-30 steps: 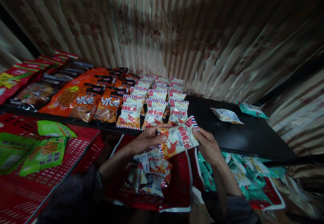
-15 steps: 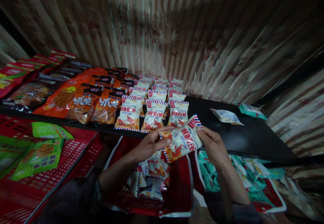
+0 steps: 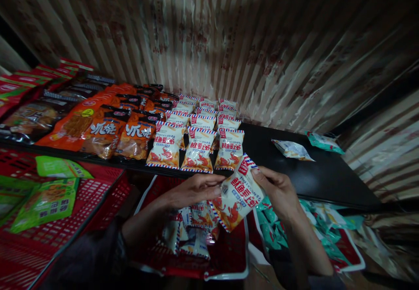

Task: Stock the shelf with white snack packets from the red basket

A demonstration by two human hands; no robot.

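Observation:
A white and orange snack bag (image 3: 238, 194) with red lettering is tilted above a red basket. My right hand (image 3: 276, 189) pinches its upper right corner between thumb and fingers. My left hand (image 3: 196, 189) is at the bag's left edge, fingers stretched out and nearly flat, with nothing gripped. Just behind the hands, matching bags (image 3: 198, 149) stand in three columns on a black shelf (image 3: 262, 150). More such bags (image 3: 193, 239) lie in the red basket (image 3: 229, 255) below.
Orange bags (image 3: 135, 135) and dark bags (image 3: 41, 115) line the shelf's left. A white bag (image 3: 293, 150) and a green bag (image 3: 324, 143) lie at its right. Baskets hold light green packets (image 3: 47, 202) at left and teal packets (image 3: 327, 233) at right.
The held bag has tilted further, its lower end swinging down. My left hand has straightened its fingers and let go of the bag's left side, while my right hand keeps its hold.

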